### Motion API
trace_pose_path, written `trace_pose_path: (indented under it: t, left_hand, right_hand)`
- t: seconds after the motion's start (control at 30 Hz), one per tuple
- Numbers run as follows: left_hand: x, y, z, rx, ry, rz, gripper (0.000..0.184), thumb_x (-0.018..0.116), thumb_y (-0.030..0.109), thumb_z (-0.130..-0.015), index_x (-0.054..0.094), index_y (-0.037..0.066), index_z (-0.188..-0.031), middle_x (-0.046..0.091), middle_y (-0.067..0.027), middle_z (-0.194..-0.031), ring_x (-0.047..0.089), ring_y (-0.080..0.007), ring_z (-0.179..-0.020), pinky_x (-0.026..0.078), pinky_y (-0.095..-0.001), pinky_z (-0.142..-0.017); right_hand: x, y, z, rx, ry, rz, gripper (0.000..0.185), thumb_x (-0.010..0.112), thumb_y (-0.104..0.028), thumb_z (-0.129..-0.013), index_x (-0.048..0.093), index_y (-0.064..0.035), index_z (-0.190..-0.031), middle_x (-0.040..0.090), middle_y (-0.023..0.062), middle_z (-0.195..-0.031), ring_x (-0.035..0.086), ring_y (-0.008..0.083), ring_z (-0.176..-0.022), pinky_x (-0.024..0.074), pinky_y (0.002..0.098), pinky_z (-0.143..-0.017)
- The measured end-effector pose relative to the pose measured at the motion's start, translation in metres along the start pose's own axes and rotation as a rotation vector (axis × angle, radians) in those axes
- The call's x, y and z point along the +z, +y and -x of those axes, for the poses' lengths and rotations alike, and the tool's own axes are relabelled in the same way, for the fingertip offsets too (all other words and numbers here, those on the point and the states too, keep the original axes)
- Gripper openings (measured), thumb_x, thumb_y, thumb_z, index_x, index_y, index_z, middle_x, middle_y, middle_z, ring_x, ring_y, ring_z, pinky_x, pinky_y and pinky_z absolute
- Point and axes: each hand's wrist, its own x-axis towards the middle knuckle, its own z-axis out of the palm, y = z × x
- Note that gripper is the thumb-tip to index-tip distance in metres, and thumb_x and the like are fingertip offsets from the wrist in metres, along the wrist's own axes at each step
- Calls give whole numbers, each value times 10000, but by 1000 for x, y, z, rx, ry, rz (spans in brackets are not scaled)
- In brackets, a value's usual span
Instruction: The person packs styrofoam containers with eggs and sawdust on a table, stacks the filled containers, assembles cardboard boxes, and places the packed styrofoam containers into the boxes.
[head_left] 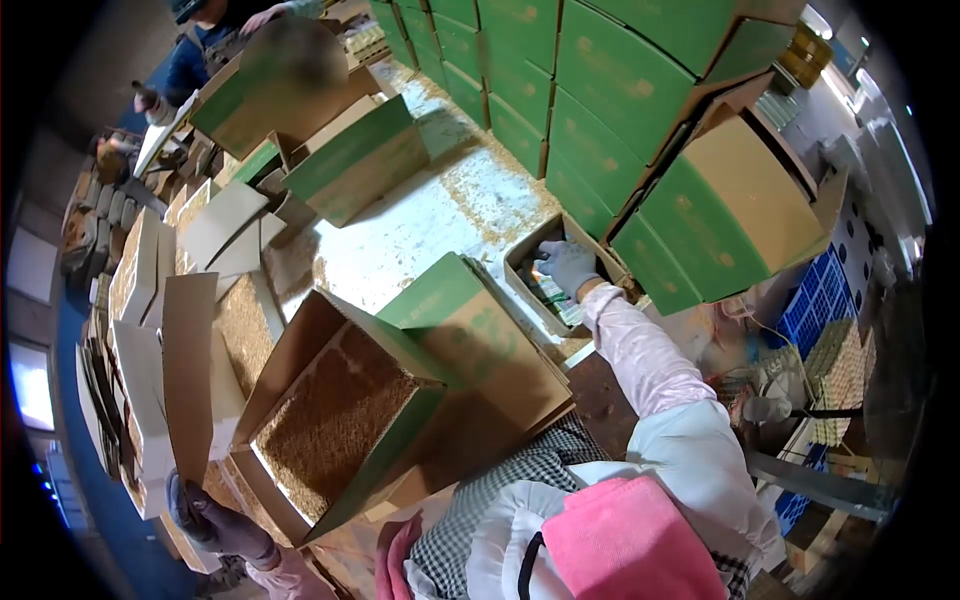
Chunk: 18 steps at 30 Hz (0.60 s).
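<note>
My right hand (570, 268), in a pale grey glove, reaches into a small open cardboard box (520, 275). Its fingers curl down at printed green, white and orange packets (550, 298); what lies between the fingertips is hidden. At the lower left, my left hand (222, 525) wears a darker glove and closes on the end of a brown carton flap (188, 370). Between my hands a large green and brown carton (490, 355) lies tilted with its flaps spread. Brown, grainy material (330, 430) shows inside its open part.
Green cartons (620, 60) are stacked at the back right, with an open-flapped carton (745, 205) beside them. Another open carton (360, 165) stands on the white, debris-strewn table (400, 250). A co-worker (195, 60) is at the far left. Blue crates (815, 300) and egg trays (840, 385) stand right.
</note>
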Motion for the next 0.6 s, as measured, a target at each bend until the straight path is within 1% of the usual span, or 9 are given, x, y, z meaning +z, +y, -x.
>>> trace_pose_path:
  t: [0.1,0.13,0.23,0.3,0.37,0.4,0.47,0.53,0.6]
  left_hand:
    - [-8,0,11,-5,18,56,204,443,89,-956,554,-53,-1051,582,-149,-1089,533,-233,-1034,424,-374,-930]
    - [-3,5,15,135,22,95,197,439,97,-937,550,-45,-1017,578,-152,-1087,513,-252,-1058,398,-386,-940]
    - [10,7,26,17,19,77,165,453,31,-909,549,4,-1040,562,-141,-1116,513,-264,-1057,420,-361,-906]
    - [22,24,27,40,-64,235,125,504,58,-889,560,2,-986,581,-139,-1030,556,-257,-969,436,-352,-861]
    - [15,39,20,17,-446,334,144,571,-17,-780,572,19,-919,596,-145,-993,585,-273,-923,465,-338,-815]
    - [6,39,16,127,-708,272,165,584,-33,-745,582,28,-898,606,-141,-968,598,-276,-899,480,-333,-791]
    - [-9,34,13,244,-1117,178,198,604,-45,-693,599,40,-872,621,-133,-926,617,-286,-861,505,-330,-760]
    - [-24,20,21,124,-1406,182,229,618,-27,-700,619,44,-918,624,-132,-988,615,-288,-919,508,-334,-786]
    - [-17,13,9,140,-1531,320,257,618,-17,-718,617,48,-967,609,-134,-1035,605,-287,-951,501,-331,-807]
  right_hand:
    - [-22,0,11,-150,179,-108,230,629,-283,-816,693,-133,-977,679,107,-931,653,259,-869,500,365,-776]
    - [-47,-28,19,-157,160,-406,236,634,-245,-824,679,-106,-1009,679,113,-908,657,239,-830,504,344,-743]
    - [-131,-168,73,-353,218,-1247,223,648,-145,-836,667,-54,-1038,682,118,-858,654,183,-728,503,291,-675]
    - [-137,-242,94,-942,255,-1099,205,594,-174,-864,676,-70,-1020,681,127,-875,658,214,-769,509,314,-725]
    - [-128,-283,108,-1233,36,-55,247,581,-232,-850,673,-38,-970,661,166,-802,642,261,-747,503,327,-724]
    - [-138,-294,114,-1039,-413,260,283,546,-297,-854,677,-56,-926,657,177,-815,644,293,-781,503,349,-754]
    - [-142,-277,109,-928,-205,-38,245,522,-236,-850,676,-59,-920,661,164,-846,641,294,-812,500,373,-756]
    - [-172,-263,113,-674,117,-392,228,510,-192,-853,654,-63,-974,652,143,-888,628,310,-840,490,408,-774]
    - [-173,-288,123,-917,362,-552,289,540,-235,-856,608,-78,-1088,631,133,-919,611,309,-901,476,403,-813]
